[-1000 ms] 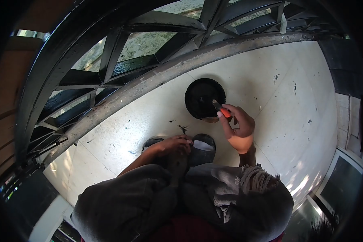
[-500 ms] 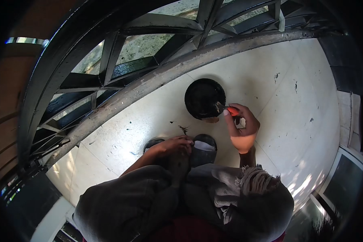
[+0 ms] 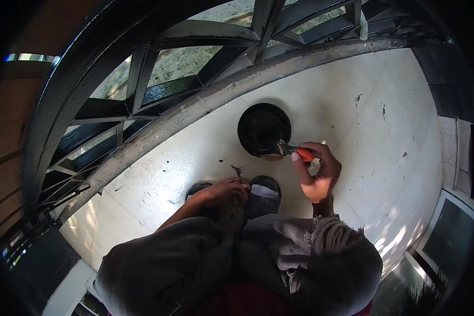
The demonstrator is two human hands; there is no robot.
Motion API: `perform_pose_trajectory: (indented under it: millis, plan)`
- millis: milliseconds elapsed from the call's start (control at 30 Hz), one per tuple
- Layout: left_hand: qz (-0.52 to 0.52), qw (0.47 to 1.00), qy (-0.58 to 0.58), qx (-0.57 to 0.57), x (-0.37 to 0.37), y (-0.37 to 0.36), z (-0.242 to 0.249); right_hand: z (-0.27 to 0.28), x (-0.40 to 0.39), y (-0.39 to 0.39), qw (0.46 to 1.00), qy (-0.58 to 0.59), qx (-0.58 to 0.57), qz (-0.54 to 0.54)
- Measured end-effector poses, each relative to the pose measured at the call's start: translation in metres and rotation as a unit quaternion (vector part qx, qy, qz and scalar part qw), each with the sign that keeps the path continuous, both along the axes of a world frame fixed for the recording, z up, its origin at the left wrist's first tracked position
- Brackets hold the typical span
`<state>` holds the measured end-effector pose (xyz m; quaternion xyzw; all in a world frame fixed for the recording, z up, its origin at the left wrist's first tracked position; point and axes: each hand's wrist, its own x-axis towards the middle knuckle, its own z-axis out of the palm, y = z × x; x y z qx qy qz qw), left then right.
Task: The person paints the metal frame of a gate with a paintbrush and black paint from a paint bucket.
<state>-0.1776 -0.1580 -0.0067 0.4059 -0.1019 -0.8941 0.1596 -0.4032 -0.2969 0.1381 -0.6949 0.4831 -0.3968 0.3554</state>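
Note:
My right hand [image 3: 321,176] is closed on the red handle of a paintbrush [image 3: 304,154]. The brush's head, dark with paint, lies at the near right rim of a round black container [image 3: 243,138]. Black, wet-looking paint [image 3: 263,125] shows inside it. A brownish patch [image 3: 271,157] marks the container's near edge. My left hand [image 3: 224,192] is low between the knees, its fingers curled and pressed together above the dark shoes [image 3: 266,197]. Whatever it may hold is hidden.
A black metal lattice [image 3: 195,32] with glossy wet patches runs along the upper left, above a grey ledge [image 3: 195,108]. Dark splatters [image 3: 357,98] dot the pale tiled floor [image 3: 384,158]. A framed dark panel [image 3: 450,231] stands at the right.
The brush has come slightly towards me, from over the container's inside to its near right rim. My left hand stays about where it was.

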Motion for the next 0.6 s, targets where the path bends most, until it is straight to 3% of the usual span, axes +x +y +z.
perform_pose_trajectory:
  millis: [133, 400, 467, 600]
  plan:
    - [0.007, 1.000, 0.011, -0.012, -0.001, 0.000, -0.008, 0.005, 0.000, -0.006, 0.996, 0.077, -0.022, 0.032]
    - [0.000, 0.999, 0.035, -0.038, 0.005, 0.005, -0.011, 0.003, 0.000, -0.005, 0.999, 0.031, 0.029, 0.000]
    - [0.051, 0.978, 0.119, -0.162, 0.012, 0.011, -0.010, 0.005, 0.001, -0.011, 0.995, 0.085, 0.041, 0.015]
    - [0.066, 0.952, 0.154, -0.255, 0.010, 0.016, -0.023, 0.001, -0.011, -0.016, 0.991, 0.102, 0.082, 0.014]
